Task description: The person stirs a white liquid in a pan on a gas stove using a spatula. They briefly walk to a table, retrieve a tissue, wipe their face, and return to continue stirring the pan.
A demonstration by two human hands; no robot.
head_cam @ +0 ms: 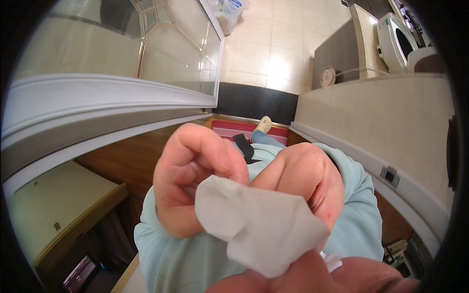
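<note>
A crumpled white paper tissue (pixel 267 219) is close in front of the camera, against the lower part of my face. My left hand (pixel 198 172) grips its upper left part with curled fingers, and the tissue covers some of that grip. On the other side, the bent fingers of my right hand (pixel 304 175) hold the tissue from behind, with their tips hidden by it. Light blue-green sleeves (pixel 351 205) with ribbed cuffs cover both wrists.
A white-framed glass door (pixel 176 55) is at the upper left. Beyond a black threshold (pixel 256 102) lies a tiled floor (pixel 253 55). A foot wears a beige clog (pixel 264 124) by a red striped mat (pixel 227 129). On a counter at right sits a white appliance (pixel 394 40).
</note>
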